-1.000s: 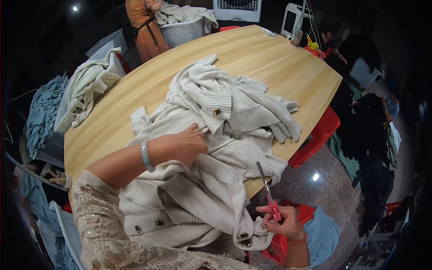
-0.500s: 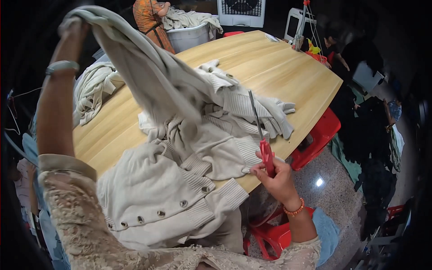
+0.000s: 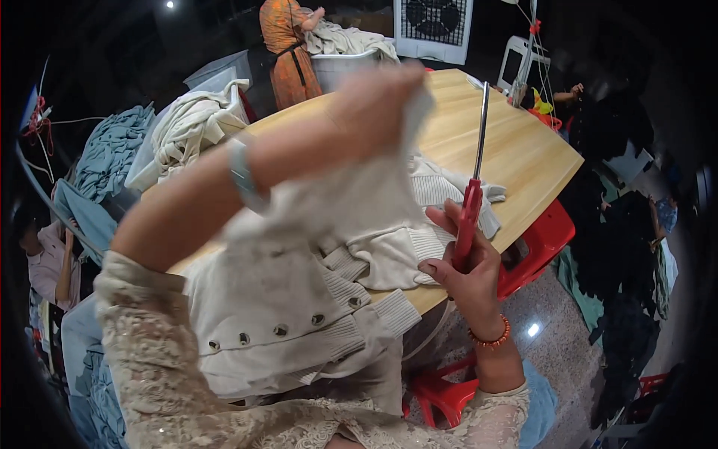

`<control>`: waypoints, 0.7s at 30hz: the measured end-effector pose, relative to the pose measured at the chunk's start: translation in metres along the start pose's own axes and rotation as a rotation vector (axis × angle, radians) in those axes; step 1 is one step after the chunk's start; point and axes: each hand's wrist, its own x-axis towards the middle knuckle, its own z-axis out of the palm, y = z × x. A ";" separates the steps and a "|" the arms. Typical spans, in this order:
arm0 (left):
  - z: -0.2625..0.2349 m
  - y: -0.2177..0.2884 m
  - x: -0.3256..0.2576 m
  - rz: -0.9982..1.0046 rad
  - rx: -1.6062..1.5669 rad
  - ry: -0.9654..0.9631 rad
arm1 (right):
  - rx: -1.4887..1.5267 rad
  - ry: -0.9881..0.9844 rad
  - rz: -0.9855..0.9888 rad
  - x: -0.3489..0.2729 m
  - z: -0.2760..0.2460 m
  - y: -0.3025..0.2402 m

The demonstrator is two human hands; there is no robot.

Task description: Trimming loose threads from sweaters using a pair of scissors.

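Observation:
My left hand (image 3: 374, 108), blurred by motion, is raised over the table and grips a cream knit garment (image 3: 351, 196) that hangs below it. Red-handled scissors (image 3: 467, 224), seen edge-on, stand upright in my right hand (image 3: 476, 280), their long metal blade pointing up and away. A cream cardigan (image 3: 250, 299) with dark buttons and ribbed edges lies at the near edge, close to my body. More cream knit pieces with ribbed cuffs (image 3: 407, 243) lie beyond it, partly covered by the hanging garment.
The light wooden table (image 3: 516, 146) has red stools (image 3: 550, 236) along its right side. A tub with cream knits (image 3: 198, 123) and blue-grey garments (image 3: 112, 150) are at left. A person in orange (image 3: 288, 52) stands by a white tub (image 3: 344, 71) at the back.
My left hand has swung from the far left to the middle, carrying the cream garment with it. My right hand has stayed nearly in place, the scissors now more upright.

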 end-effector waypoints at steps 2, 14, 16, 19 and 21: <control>0.024 0.036 -0.018 -0.011 -0.165 -0.175 | 0.025 0.048 0.013 0.008 0.018 0.005; 0.075 -0.057 -0.087 -0.148 -0.190 -0.777 | -0.050 0.060 0.172 0.018 -0.006 0.020; 0.080 -0.081 -0.103 -0.144 -0.221 -0.737 | -0.124 -0.005 0.117 0.019 -0.001 0.005; 0.087 -0.098 -0.099 -0.237 -0.094 -0.785 | -0.148 0.081 0.089 0.011 -0.013 -0.005; 0.087 -0.092 -0.084 -0.326 0.040 -0.748 | -0.224 0.209 0.038 0.011 -0.026 0.001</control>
